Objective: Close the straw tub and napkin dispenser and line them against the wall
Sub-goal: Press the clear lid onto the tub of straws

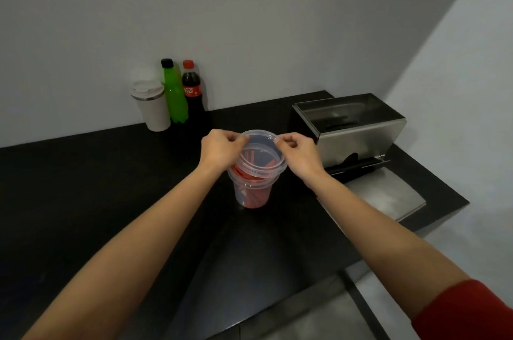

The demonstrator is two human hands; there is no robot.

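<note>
head view: i see the straw tub [252, 192] standing upright near the middle of the black counter [83, 187], well apart from the back wall [249, 48], red straws inside. the clear lid [262, 153] hangs just above its rim, tilted, far edge higher than the near edge, not seated yet. my left hand [220, 149] pinches the lid's left edge with fingers curled tight; my right hand [301, 152] pinches the right edge the same way. both are closed on the lid and nothing else.

to do this well, i'd level the lid first, centre it over the rim, then press down all the way round until it snaps; pushing one side only would likely pop the other up or tip the light tub.

the napkin dispenser [352, 128] sits to the right by the side wall, its metal front flap [380, 195] dropped open onto the counter, untouched. a cup [152, 106] and two bottles [184, 92] stand against the back wall.
</note>
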